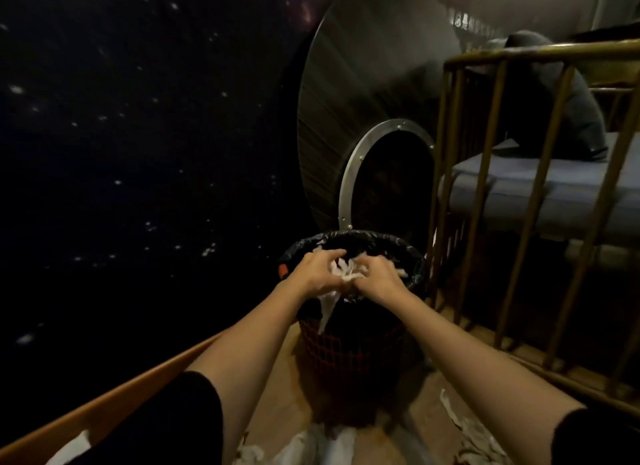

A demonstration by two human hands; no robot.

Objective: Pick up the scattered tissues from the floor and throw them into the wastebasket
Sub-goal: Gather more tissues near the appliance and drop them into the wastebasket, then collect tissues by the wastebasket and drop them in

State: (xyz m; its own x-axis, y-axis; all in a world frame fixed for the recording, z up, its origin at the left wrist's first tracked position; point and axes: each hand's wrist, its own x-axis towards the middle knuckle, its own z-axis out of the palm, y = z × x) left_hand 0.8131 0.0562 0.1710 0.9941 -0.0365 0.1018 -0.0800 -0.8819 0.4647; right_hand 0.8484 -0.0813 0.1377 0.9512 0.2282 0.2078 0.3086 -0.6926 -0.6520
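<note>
A red lattice wastebasket with a black bag liner stands on the floor ahead of me. Both hands are over its near rim, holding one bunch of white tissues between them. My left hand grips the bunch from the left, my right hand from the right. A strip of tissue hangs down outside the front of the basket. More white tissues lie on the floor at the lower right, and others lie near the bottom edge.
A dark starry wall with an orange-brown baseboard runs along the left. A gold metal railing around a bed with a grey mattress stands close on the right. A round metal-rimmed panel is behind the basket.
</note>
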